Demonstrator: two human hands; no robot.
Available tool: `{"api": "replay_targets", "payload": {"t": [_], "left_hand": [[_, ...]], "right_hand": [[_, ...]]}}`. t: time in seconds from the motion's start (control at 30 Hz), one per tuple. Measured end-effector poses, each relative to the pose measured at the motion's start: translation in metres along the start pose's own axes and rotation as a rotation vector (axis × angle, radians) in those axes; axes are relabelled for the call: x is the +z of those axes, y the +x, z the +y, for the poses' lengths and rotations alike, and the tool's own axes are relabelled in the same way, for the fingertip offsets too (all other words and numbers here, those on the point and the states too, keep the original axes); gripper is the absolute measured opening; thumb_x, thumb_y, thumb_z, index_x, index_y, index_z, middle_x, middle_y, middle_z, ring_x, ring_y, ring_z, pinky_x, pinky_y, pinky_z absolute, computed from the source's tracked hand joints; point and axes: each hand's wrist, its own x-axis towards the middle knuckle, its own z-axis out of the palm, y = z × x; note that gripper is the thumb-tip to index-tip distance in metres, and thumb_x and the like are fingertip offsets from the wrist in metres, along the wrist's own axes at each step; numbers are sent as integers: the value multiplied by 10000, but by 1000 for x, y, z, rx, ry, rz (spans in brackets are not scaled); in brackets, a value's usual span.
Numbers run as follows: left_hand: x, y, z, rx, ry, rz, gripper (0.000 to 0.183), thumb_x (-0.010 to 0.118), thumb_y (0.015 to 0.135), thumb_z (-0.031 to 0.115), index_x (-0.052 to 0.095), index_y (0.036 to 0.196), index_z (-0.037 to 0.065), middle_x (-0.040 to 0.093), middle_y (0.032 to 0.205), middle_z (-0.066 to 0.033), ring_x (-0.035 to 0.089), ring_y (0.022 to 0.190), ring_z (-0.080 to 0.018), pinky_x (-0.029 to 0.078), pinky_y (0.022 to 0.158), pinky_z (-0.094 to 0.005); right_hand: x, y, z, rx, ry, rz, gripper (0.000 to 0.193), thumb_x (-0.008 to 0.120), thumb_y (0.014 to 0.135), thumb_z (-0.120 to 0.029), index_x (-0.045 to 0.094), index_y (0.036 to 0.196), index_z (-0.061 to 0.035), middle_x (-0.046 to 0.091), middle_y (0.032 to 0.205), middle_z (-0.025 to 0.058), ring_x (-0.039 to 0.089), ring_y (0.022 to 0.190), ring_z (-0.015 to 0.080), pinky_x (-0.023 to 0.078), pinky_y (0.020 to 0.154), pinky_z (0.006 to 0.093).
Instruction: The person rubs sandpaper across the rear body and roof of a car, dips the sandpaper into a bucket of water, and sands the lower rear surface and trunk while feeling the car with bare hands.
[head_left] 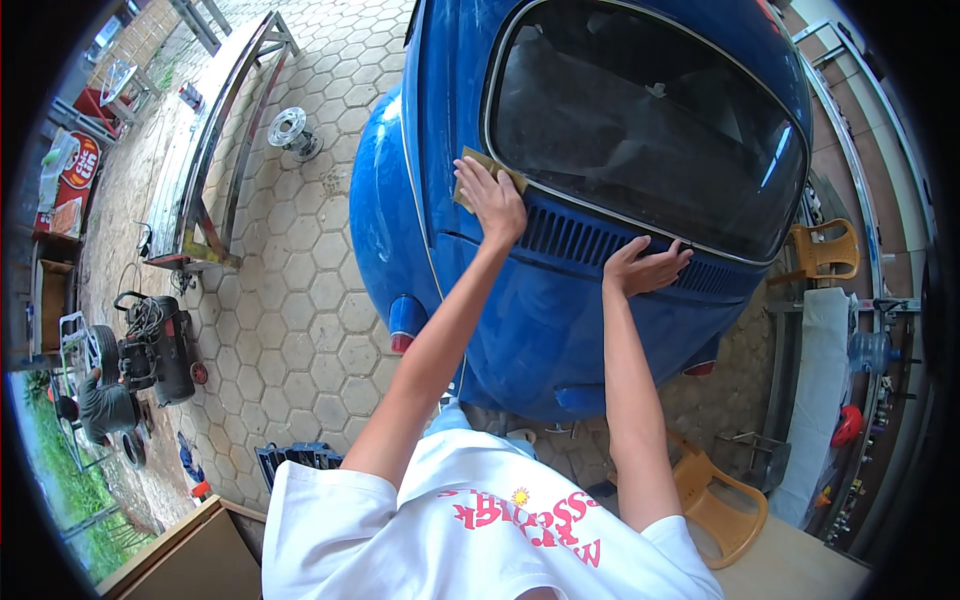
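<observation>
A blue car body (520,320) fills the middle of the head view, with its dark rear window (650,120) and a row of vent slots (590,240) below the glass. My left hand (492,200) presses a tan piece of sandpaper (470,165) flat against the blue paint just left of the window's lower corner. My right hand (645,268) rests with fingers spread on the vent slots under the window, holding nothing. A red tail light (405,325) shows on the left fender.
Hexagonal paving (300,300) surrounds the car. A metal frame (215,150) and a wheel hub (292,130) lie at upper left, a black compressor (160,350) at left. Orange plastic chairs stand at right (825,250) and lower right (725,505). A workbench (830,400) runs along the right.
</observation>
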Motion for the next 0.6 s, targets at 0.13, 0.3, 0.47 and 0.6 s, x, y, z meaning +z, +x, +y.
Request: {"api": "replay_targets", "payload": {"t": [0.13,0.3,0.47,0.6], "left_hand": [[2,-46,-30,173,45,21,722,380,1062,289,50,1588,-79,15,1666,-294,25,1549,-453,58,1245,-549],[-19,-70,-85,404,119,-95,713,363,1069,285,41,1586,-85,2,1656,-319,6,1544,-476,36,1246,-544],[-33,43,-57,546,78,-91,677,312,1087,315,69,1599,-56,15,1674,-278,-20,1555,-437,3,1248,-524],[-36,80,-38,565,126,-87,662,317,1086,305,86,1605,-36,31,1685,-246,-21,1563,-408,3,1248,-520]], "right_hand": [[-5,0,2,1,8,-6,645,385,1024,-485,366,1500,-51,245,1610,293,245,1505,440,191,1200,607],[-7,1,1,18,-11,-27,645,389,1020,-470,369,1500,-40,233,1618,288,232,1512,438,188,1199,609],[-5,1,-1,-39,6,18,631,387,1033,-486,392,1477,-38,274,1591,309,274,1490,439,221,1189,588],[-4,2,-5,-21,-2,12,640,382,1034,-497,396,1472,-31,284,1584,314,284,1483,443,226,1187,586]]}}
